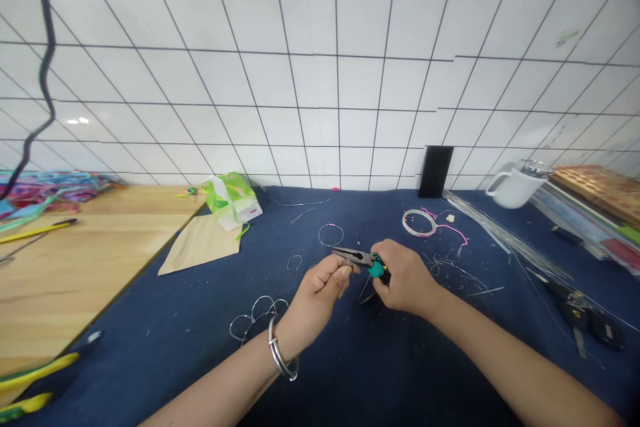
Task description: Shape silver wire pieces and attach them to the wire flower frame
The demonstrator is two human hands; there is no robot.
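Right hand [403, 278] grips pliers [355, 255], likely rigid and hefty, by the teal handles [375, 269], the surest hold; left hand [325, 282] pinches closed against their nose, contents unclear; the wire ring [331, 246] beyond looks light, springy.

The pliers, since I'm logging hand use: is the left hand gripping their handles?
No, the right hand is wrapped around the handles of the pliers.
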